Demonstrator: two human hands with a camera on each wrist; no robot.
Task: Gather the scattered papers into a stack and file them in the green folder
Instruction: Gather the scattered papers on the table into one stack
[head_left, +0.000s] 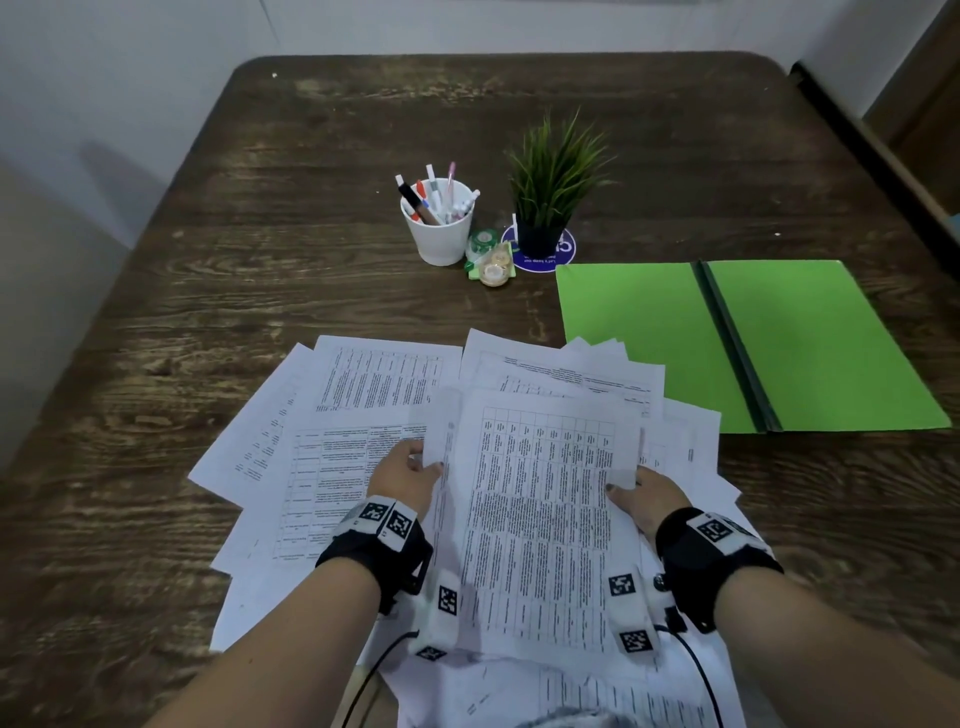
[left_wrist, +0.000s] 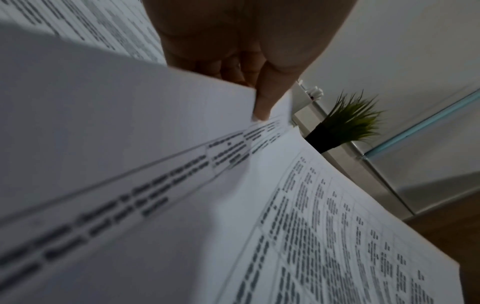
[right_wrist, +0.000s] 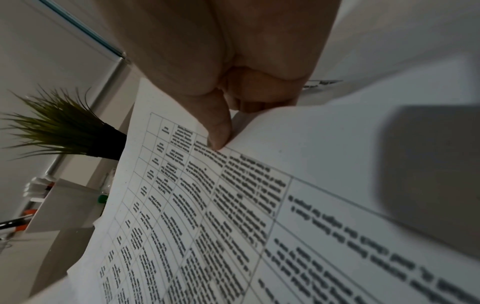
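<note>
Between my two hands I hold a small stack of printed papers above the desk. My left hand pinches its left edge, thumb on top; the left wrist view shows the thumb pressing the sheets. My right hand pinches the right edge, and in the right wrist view its thumb lies on the top sheet. More loose papers lie fanned out beneath. The green folder lies open flat at the right, with a dark spine clip.
Behind the papers stand a white cup of pens, tape rolls and a small potted plant on a blue coaster. The dark wooden desk reaches to a white wall. Cables trail from my wrist bands.
</note>
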